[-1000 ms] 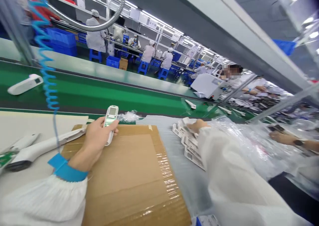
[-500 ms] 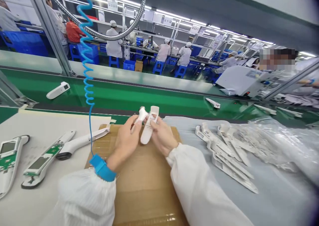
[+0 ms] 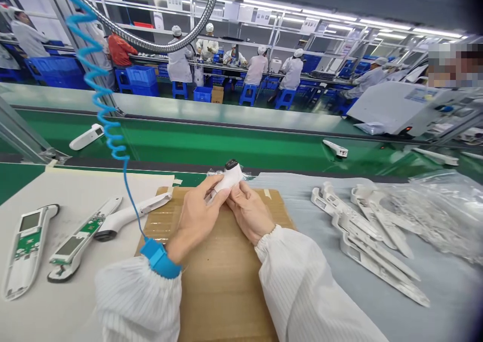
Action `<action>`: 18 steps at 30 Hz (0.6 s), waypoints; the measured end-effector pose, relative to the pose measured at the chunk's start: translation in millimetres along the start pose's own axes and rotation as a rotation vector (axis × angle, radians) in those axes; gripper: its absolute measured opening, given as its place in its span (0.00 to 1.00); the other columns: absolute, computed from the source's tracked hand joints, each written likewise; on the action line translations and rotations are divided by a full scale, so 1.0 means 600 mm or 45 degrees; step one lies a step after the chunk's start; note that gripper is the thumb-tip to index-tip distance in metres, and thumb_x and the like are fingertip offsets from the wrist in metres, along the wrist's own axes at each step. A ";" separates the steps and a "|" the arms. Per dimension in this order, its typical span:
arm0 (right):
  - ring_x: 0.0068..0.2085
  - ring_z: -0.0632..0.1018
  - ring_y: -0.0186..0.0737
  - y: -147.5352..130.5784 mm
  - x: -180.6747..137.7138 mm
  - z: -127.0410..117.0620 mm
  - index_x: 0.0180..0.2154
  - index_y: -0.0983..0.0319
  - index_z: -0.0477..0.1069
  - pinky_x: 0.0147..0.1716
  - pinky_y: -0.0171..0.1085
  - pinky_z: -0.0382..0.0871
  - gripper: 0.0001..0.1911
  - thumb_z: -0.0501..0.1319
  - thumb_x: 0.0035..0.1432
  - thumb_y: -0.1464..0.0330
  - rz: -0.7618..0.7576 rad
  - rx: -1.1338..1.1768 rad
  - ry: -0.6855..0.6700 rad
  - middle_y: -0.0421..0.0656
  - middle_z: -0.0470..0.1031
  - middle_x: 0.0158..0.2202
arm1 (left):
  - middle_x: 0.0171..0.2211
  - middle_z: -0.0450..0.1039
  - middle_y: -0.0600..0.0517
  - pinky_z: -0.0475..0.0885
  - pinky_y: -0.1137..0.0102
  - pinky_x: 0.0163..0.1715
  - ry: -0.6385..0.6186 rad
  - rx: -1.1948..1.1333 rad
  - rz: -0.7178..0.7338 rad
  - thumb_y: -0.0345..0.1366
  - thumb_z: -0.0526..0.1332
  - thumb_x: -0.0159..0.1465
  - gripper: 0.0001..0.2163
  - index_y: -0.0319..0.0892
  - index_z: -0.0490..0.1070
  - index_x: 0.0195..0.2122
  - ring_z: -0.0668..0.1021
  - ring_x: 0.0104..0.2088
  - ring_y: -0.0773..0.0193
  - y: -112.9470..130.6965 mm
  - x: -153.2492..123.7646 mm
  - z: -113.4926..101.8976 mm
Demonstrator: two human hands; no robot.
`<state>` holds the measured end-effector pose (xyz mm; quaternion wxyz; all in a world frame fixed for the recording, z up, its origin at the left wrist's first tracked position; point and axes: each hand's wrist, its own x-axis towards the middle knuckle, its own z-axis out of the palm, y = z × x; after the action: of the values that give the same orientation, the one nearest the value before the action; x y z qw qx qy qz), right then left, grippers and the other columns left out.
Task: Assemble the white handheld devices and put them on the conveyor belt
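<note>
Above the cardboard, both hands hold a white thermometer body (image 3: 231, 177) with a black tip pointing up and away from me. My left hand (image 3: 199, 206) is closed around its left side, a blue wrist strap (image 3: 160, 259) at the wrist. My right hand (image 3: 249, 208) pinches its lower end, fingertips close to the left thumb. The flat white cover is not visible as a separate piece; the hands hide much of the body. To the left lie two opened thermometers with green boards (image 3: 30, 244) (image 3: 85, 231) and a white shell with a black end (image 3: 124, 219).
A cardboard sheet (image 3: 226, 291) lies under my hands. Several white shell parts (image 3: 362, 231) and clear plastic bags (image 3: 445, 216) are on the right. A coiled blue cord (image 3: 103, 100) hangs at the left. A green conveyor belt (image 3: 211, 143) runs beyond, carrying a white thermometer (image 3: 86, 137).
The flat white cover in my right hand has been brought against the thermometer body in my left. The hands are closer together, and the body's black tip now shows clearly. The view has shifted slightly.
</note>
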<state>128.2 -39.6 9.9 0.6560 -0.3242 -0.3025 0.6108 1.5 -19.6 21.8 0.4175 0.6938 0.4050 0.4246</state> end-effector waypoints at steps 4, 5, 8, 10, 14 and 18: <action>0.45 0.79 0.40 -0.019 0.004 -0.001 0.41 0.62 0.75 0.48 0.38 0.73 0.23 0.57 0.64 0.49 0.083 0.234 0.281 0.45 0.80 0.43 | 0.54 0.74 0.50 0.69 0.63 0.51 -0.252 0.343 0.077 0.45 0.50 0.72 0.18 0.48 0.67 0.59 0.76 0.52 0.55 0.016 -0.014 0.003; 0.42 0.80 0.39 -0.024 0.005 0.000 0.38 0.62 0.75 0.45 0.38 0.74 0.26 0.52 0.66 0.47 0.140 0.297 0.358 0.45 0.81 0.39 | 0.51 0.76 0.47 0.70 0.61 0.47 -0.339 0.493 0.063 0.47 0.50 0.71 0.20 0.47 0.67 0.59 0.78 0.49 0.51 0.021 -0.019 0.005; 0.24 0.75 0.37 -0.036 0.004 0.000 0.27 0.62 0.71 0.31 0.38 0.73 0.30 0.45 0.69 0.49 0.302 0.361 0.459 0.40 0.71 0.19 | 0.40 0.79 0.43 0.70 0.61 0.34 -0.562 0.841 -0.015 0.48 0.52 0.69 0.20 0.44 0.68 0.57 0.80 0.38 0.46 0.029 -0.029 0.011; 0.17 0.66 0.35 -0.043 0.004 0.000 0.20 0.60 0.64 0.23 0.36 0.67 0.30 0.44 0.69 0.53 0.389 0.343 0.480 0.36 0.58 0.10 | 0.37 0.79 0.44 0.68 0.63 0.32 -0.615 0.889 -0.012 0.46 0.51 0.70 0.18 0.45 0.71 0.54 0.80 0.35 0.47 0.029 -0.031 0.011; 0.20 0.69 0.35 -0.055 0.004 -0.002 0.22 0.61 0.65 0.26 0.36 0.69 0.28 0.46 0.69 0.54 0.389 0.327 0.303 0.36 0.59 0.13 | 0.35 0.79 0.44 0.68 0.63 0.30 -0.510 0.951 -0.047 0.53 0.53 0.68 0.20 0.46 0.73 0.51 0.80 0.34 0.47 0.016 -0.019 -0.002; 0.43 0.77 0.39 -0.048 -0.001 -0.003 0.38 0.61 0.72 0.45 0.38 0.73 0.17 0.58 0.65 0.53 0.248 0.235 -0.126 0.42 0.77 0.36 | 0.47 0.77 0.43 0.71 0.58 0.42 -0.090 0.944 0.070 0.51 0.58 0.66 0.22 0.43 0.67 0.56 0.78 0.46 0.46 -0.001 -0.005 -0.015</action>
<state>146.9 -41.4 32.0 0.6051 -0.2598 -0.2441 0.7119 -7.9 -20.3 23.3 0.1400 0.8227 0.4978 0.2361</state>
